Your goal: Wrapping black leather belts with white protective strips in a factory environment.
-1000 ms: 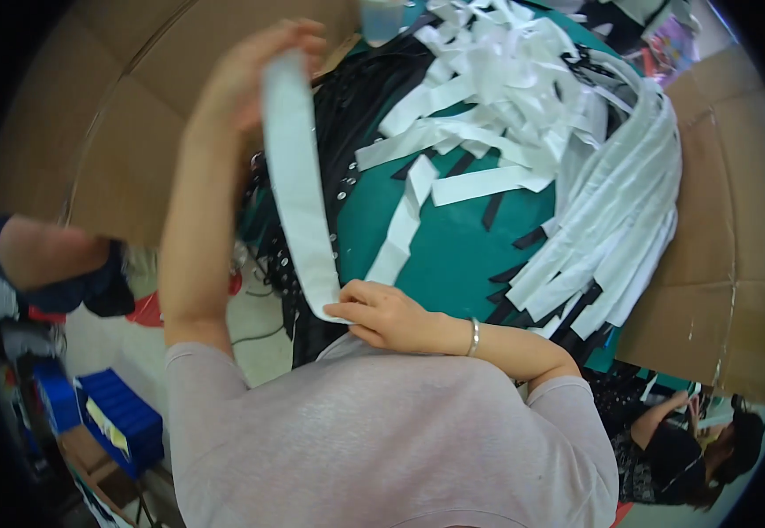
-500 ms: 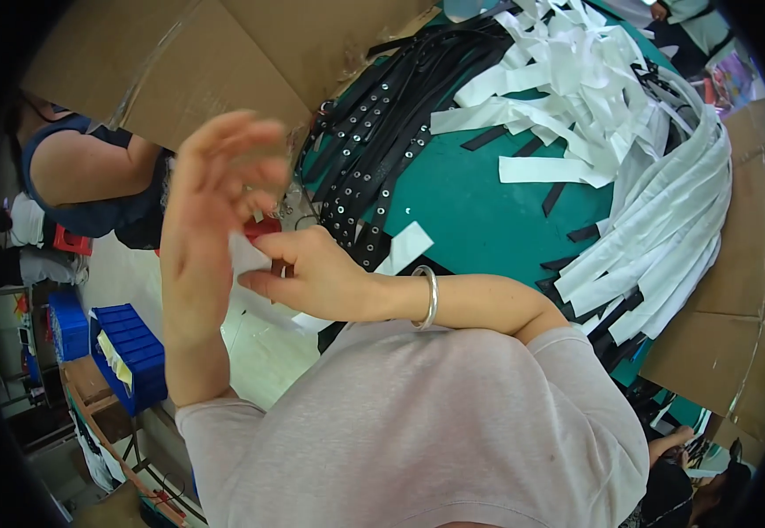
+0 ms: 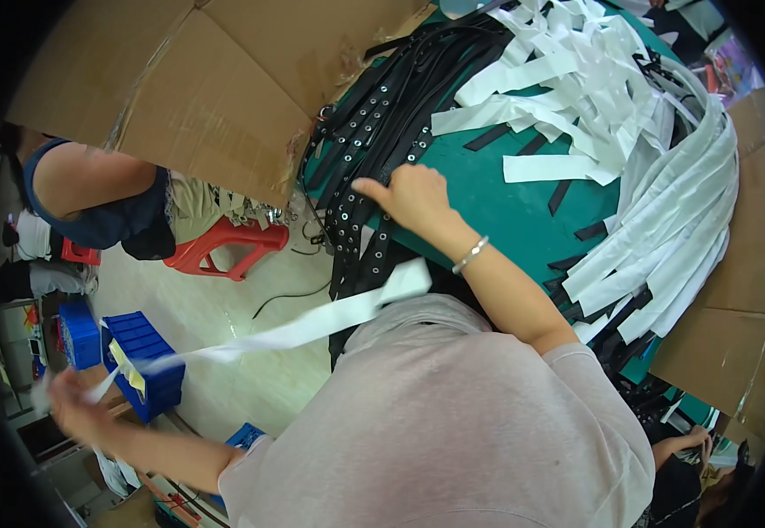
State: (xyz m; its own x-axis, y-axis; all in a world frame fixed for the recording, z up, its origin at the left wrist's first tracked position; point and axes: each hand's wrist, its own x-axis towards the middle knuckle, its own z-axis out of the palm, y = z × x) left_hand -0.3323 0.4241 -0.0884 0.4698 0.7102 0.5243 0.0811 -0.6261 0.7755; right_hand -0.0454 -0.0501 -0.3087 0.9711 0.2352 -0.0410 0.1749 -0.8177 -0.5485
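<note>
My left hand (image 3: 83,409), blurred by motion, is far out to the left and closed on one end of a long white strip (image 3: 277,333). The strip stretches across in front of my body, and its wider end hangs near the table edge. My right hand (image 3: 413,198), with a silver bangle (image 3: 470,254) on the wrist, is over the near side of the green table beside black eyelet belts (image 3: 360,172). Its thumb points left, apart from the fingers, which are foreshortened and partly hidden. No held thing shows in it.
White strips (image 3: 567,106) lie heaped on the green table (image 3: 479,224), with a white-covered bundle (image 3: 655,229) at right. Cardboard (image 3: 215,106) stands at the left and right. A seated person (image 3: 92,189), a red stool (image 3: 233,246) and blue crates (image 3: 145,356) are on the left.
My left hand has swung down and far left, drawing the white strip out lengthwise. My right hand has left the small white piece and moved right and up to the belts.
</note>
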